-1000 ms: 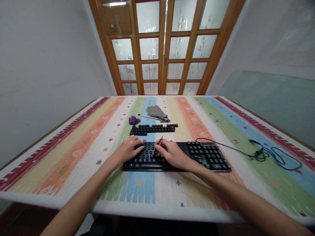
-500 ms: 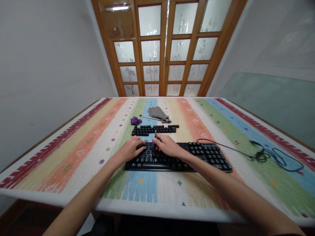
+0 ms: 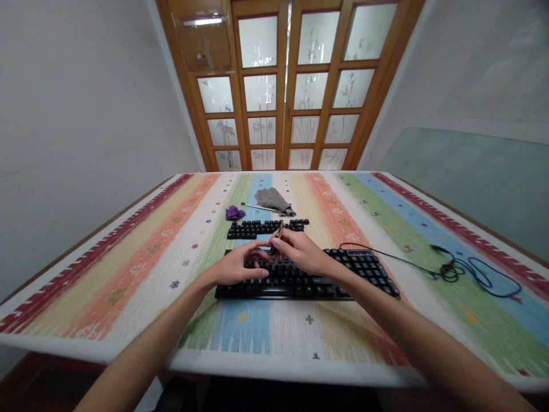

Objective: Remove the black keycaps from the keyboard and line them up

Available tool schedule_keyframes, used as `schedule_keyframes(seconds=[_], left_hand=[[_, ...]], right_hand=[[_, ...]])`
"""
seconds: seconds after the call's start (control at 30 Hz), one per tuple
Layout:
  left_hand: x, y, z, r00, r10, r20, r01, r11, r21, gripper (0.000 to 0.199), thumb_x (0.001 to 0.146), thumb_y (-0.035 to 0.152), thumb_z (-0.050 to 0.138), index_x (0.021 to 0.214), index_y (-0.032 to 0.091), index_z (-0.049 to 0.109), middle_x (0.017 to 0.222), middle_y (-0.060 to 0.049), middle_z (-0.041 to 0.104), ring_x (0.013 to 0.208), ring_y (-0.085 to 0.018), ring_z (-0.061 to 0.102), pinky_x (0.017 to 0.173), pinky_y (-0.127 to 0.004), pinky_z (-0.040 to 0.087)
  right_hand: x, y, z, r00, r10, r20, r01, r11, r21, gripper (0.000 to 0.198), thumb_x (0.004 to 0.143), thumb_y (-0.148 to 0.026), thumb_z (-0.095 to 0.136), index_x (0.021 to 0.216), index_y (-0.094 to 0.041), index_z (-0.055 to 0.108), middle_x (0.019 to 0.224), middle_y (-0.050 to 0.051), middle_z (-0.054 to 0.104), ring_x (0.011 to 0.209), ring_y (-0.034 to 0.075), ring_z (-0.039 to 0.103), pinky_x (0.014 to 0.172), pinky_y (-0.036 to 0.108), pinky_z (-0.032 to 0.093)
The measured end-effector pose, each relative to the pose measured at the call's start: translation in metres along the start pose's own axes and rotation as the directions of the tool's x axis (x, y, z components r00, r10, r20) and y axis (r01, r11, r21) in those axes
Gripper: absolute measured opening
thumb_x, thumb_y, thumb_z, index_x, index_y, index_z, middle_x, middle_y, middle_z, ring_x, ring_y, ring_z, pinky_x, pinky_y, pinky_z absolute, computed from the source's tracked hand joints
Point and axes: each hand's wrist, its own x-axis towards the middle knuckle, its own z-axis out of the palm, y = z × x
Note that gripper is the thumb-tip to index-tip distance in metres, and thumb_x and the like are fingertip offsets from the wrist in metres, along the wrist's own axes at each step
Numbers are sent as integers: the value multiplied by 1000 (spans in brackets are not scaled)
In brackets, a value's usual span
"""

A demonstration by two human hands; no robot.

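Note:
A black keyboard (image 3: 274, 292) lies on the striped tablecloth, with some key positions in its upper rows lacking caps. My right hand (image 3: 302, 252) is closed around a slim metallic tool (image 3: 279, 231), held tilted over the upper middle of the keyboard. Something dark shows at the tool's lower end; its kind is hard to make out. My left hand (image 3: 238, 264) hovers over the left half of the keys, thumb and fingers apart. Its index fingertip reaches the tool's lower end. Behind the keyboard, several loose black keycaps (image 3: 244, 230) are set out in rows.
Beyond the keycaps are a crumpled purple cloth (image 3: 235, 213), a thin stick-like brush (image 3: 256, 206) and a grey cloth (image 3: 274, 200). The keyboard's black cable (image 3: 450, 270) lies coiled at the right. The table's near edge (image 3: 274, 369) runs below my forearms.
My left hand has shifted right and spread its fingers, coming up to the tool. My right hand has tilted the tool and moved slightly right. The view has shifted slightly.

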Motion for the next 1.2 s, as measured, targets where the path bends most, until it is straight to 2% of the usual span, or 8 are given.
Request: schedule_keyframes(seconds=[0.13,0.27,0.4,0.57,0.73,0.87,1.03,1.2], left_hand=[[5,0,4,999,-44,17,46,984,-173,64,73,30,78,130,17,50,96,-6,67,88,-17,64,80,-32,50],[7,-2,4,997,-80,-20,75,980,-183,61,69,32,81,123,16,56,95,-6,68,86,-17,64,81,-33,50],[8,-1,2,993,-80,-85,84,995,52,38,72,36,78,102,14,68,92,-6,71,82,-17,64,79,-31,50],[7,6,-1,993,21,-112,22,931,364,23,77,38,73,85,16,73,83,-4,72,77,-17,63,74,-28,48],[8,11,-9,993,82,-85,-33,885,465,20,80,36,69,83,16,70,78,-2,69,70,-14,61,68,-26,48],[18,9,-22,982,151,-112,-62,824,564,16,81,32,67,83,16,68,78,-2,68,72,-15,60,70,-27,48],[38,-9,-32,967,233,-106,-86,684,725,11,82,25,63,85,16,69,87,-5,64,87,-20,60,82,-33,48],[54,-34,-36,974,206,-90,-44,569,821,8,80,20,63,85,18,69,91,-6,58,92,-21,56,85,-34,48]], right_hand=[[-5,-1,-4,1000,-27,11,27,1000,-16,26,98,-35,40,92,-16,58,74,2,61,69,15,57,67,27,44],[-8,0,-5,1000,-8,8,8,1000,3,26,98,-35,41,92,-15,58,74,3,61,67,15,57,67,28,44],[-10,0,-5,1000,9,-12,-10,1000,-16,24,98,-32,42,89,-16,58,75,3,63,68,15,58,68,28,45],[-11,-2,-4,1000,5,-28,-7,998,-65,23,98,-30,42,88,-16,58,75,4,63,69,16,59,69,28,44],[-11,-2,-3,998,25,-62,-32,994,-101,22,98,-28,43,86,-16,58,74,4,64,70,17,60,68,28,44],[-12,2,-2,994,44,-102,-56,991,-122,22,97,-27,44,85,-16,58,73,4,65,71,17,61,67,27,43],[-14,4,-2,993,49,-106,-61,992,-110,22,97,-28,44,84,-17,58,72,3,64,70,17,61,67,27,42],[-18,3,-2,994,37,-103,-48,993,-104,23,98,-28,44,86,-16,59,74,4,64,70,17,61,67,28,43]])
